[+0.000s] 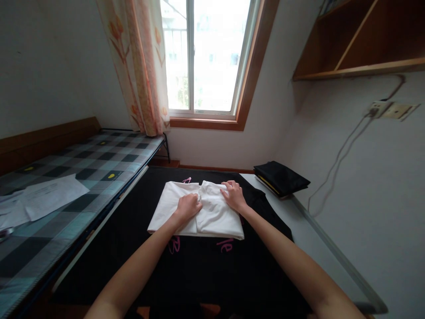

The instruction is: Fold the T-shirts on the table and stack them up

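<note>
A white cloth (221, 217), folded into a flat rectangle, lies on a black cloth (265, 266) with pink lettering. Its two sides meet along a line down the middle. On the left half, close to that line, rests my left hand (188, 207); its fingers are curled closed at the cloth's inner edge, and the fingertips are mostly hidden. My right hand (234, 195) lies on the upper right part of the white cloth, fingers spread and touching the fabric near its far right corner. Whether the white cloth is a particular garment, I cannot tell.
The black cloth covers most of a table (318, 248). A black folder-like stack (280, 177) sits at its back right. To the left is a bed with a checked mattress (109, 155) and paper sheets (55, 197). A cable (335, 164) hangs down the right wall.
</note>
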The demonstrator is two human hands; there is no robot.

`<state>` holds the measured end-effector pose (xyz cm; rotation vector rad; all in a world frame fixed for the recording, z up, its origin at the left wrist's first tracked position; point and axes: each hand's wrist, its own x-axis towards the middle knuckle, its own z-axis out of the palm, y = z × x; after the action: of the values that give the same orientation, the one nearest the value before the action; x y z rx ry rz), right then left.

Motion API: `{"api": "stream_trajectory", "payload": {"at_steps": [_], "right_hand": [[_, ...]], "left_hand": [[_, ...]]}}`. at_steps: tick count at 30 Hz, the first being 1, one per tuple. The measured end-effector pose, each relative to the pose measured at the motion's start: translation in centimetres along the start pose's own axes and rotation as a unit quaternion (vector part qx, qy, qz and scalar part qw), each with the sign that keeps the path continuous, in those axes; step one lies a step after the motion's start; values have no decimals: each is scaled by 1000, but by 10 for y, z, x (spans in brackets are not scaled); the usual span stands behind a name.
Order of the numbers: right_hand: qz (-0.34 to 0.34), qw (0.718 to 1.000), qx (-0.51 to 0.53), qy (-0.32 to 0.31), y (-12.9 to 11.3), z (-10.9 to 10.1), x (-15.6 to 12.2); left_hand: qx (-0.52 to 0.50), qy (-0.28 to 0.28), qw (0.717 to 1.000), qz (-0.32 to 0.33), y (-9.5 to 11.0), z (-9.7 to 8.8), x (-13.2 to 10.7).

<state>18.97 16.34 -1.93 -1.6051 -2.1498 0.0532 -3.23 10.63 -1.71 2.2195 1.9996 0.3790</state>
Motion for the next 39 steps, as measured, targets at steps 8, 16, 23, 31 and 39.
{"api": "stream_trajectory", "payload": {"at_steps": [8,16,23,31,39], "right_hand": [[175,975,108,-88,28,-18,-31],[273,902,272,-194,19,-32,-28],[265,895,325,-154,15,-30,-35],[245,884,379,-122,61,-64,-37],[321,866,356,-143,94,-67,-48]], "left_hand": [[-16,15,1000,17,-1,-1,3],[-56,62,978,193,11,12,-9],[-93,-5,973,210,3,10,-7],[-267,7,942,203,-8,-18,2],[-122,-32,958,258,7,13,-14]]}}
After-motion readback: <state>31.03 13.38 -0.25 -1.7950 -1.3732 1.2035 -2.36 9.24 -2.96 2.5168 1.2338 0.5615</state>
